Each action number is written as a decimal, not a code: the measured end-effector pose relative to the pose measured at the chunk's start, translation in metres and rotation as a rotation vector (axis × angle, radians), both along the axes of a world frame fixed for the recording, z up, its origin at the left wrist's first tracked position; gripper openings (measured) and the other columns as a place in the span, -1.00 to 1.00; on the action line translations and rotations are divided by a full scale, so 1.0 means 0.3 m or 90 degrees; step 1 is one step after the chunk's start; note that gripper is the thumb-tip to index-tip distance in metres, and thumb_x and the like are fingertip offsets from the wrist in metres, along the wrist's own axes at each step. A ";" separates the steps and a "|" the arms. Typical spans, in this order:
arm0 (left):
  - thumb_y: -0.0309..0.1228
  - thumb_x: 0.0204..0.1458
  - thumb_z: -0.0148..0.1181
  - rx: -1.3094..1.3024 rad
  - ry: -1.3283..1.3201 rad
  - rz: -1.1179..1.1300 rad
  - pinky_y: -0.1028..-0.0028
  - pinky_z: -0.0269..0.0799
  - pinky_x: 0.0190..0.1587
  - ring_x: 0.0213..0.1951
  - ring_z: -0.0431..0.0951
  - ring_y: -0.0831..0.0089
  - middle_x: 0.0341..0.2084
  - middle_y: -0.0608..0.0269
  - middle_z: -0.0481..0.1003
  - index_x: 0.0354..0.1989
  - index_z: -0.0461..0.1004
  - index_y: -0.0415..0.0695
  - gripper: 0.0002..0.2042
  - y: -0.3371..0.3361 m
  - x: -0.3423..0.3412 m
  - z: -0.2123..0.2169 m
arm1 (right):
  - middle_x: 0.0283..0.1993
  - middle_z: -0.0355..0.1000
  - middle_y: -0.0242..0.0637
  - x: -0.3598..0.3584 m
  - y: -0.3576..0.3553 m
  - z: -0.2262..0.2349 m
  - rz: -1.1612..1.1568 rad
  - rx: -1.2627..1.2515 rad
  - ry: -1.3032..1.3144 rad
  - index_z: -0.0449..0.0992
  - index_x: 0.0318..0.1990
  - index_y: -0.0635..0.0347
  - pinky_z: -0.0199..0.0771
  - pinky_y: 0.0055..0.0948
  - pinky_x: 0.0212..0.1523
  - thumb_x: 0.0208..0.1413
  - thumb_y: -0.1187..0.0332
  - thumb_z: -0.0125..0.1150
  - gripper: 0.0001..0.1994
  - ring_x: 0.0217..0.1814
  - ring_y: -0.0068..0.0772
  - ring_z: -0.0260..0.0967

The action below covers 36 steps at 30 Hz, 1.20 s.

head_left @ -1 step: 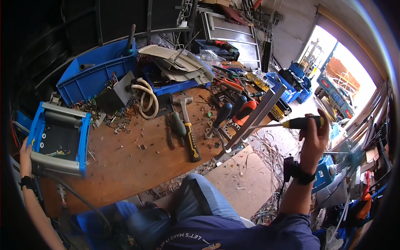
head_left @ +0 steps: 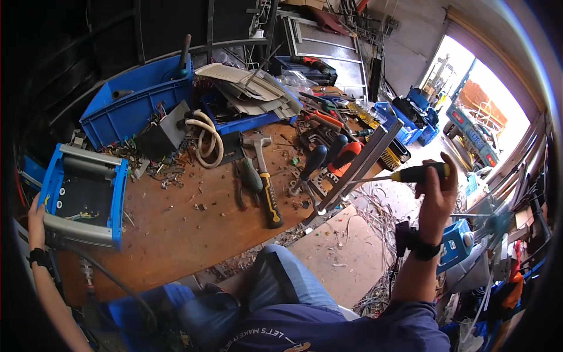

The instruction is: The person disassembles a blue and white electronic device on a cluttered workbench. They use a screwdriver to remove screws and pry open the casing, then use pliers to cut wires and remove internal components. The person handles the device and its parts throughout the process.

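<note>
A cluttered workshop with a bright doorway at the upper right surrounds a worn brown table (head_left: 176, 229) strewn with tools and scraps. Off the table's right edge, raised over the littered floor, the right hand (head_left: 437, 196) is closed around a screwdriver (head_left: 404, 174) with a black and yellow handle; its long axis runs nearly level, the thin shaft pointing left toward the table and a grey metal bar (head_left: 358, 170) leaning at its edge. Where the tip ends is hard to make out against that bar. At the far left, the left hand (head_left: 36, 220) grips the edge of a blue and grey device housing (head_left: 85, 196) standing on the table, though the fingers are hidden behind it. Between them lie a hammer (head_left: 265, 176) with a yellow-black grip, pliers (head_left: 247, 179), a coiled cream hose (head_left: 206, 136) and blue bins (head_left: 132, 108) further back.
</note>
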State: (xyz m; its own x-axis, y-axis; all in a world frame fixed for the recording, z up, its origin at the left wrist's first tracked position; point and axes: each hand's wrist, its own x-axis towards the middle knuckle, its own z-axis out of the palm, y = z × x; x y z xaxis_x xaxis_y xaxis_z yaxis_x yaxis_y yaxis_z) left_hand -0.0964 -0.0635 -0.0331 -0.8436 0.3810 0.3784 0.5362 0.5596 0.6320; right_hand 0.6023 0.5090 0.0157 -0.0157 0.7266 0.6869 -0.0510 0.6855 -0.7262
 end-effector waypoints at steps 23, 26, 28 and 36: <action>-0.49 0.18 -0.12 0.024 0.005 -0.001 0.47 0.18 0.20 0.05 0.41 0.42 0.02 0.15 0.46 0.22 0.31 -0.28 -0.59 0.016 0.028 0.001 | -0.20 0.45 -0.27 -0.196 0.032 -0.084 0.033 -0.030 -0.161 0.29 0.15 0.28 0.40 -0.64 -0.45 0.10 0.57 0.17 -0.57 -0.37 -0.58 0.42; -0.49 0.18 -0.12 0.029 -0.007 0.001 0.47 0.18 0.19 0.05 0.41 0.42 0.02 0.15 0.46 0.21 0.32 -0.28 -0.59 0.026 0.042 0.008 | -0.17 0.47 -0.22 -0.197 0.033 -0.041 0.018 -0.084 -0.221 0.29 0.14 0.32 0.44 -0.61 -0.44 0.09 0.57 0.17 -0.57 -0.33 -0.50 0.50; -0.49 0.17 -0.13 0.037 -0.022 -0.004 0.47 0.18 0.19 0.05 0.42 0.41 0.02 0.14 0.46 0.20 0.32 -0.28 -0.59 0.047 0.060 0.010 | -0.17 0.47 -0.19 -0.190 0.035 -0.022 0.052 -0.107 -0.224 0.28 0.14 0.33 0.45 -0.61 -0.47 0.08 0.56 0.18 -0.56 -0.33 -0.47 0.52; -0.50 0.17 -0.13 0.036 -0.020 -0.008 0.46 0.18 0.20 0.06 0.42 0.40 0.03 0.14 0.46 0.21 0.31 -0.29 -0.59 0.056 0.085 0.018 | -0.16 0.48 -0.15 -0.209 0.018 -0.004 0.110 -0.126 -0.169 0.24 0.19 0.35 0.53 -0.59 -0.47 0.12 0.53 0.16 -0.53 -0.35 -0.46 0.53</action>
State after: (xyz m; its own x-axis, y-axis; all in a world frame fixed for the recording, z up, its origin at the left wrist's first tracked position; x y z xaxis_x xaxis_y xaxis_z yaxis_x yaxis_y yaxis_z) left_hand -0.0708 -0.0468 -0.0277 -0.8508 0.3698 0.3734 0.5223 0.5160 0.6790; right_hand 0.5396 0.5145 0.0144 -0.3089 0.8156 0.4893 0.0539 0.5286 -0.8471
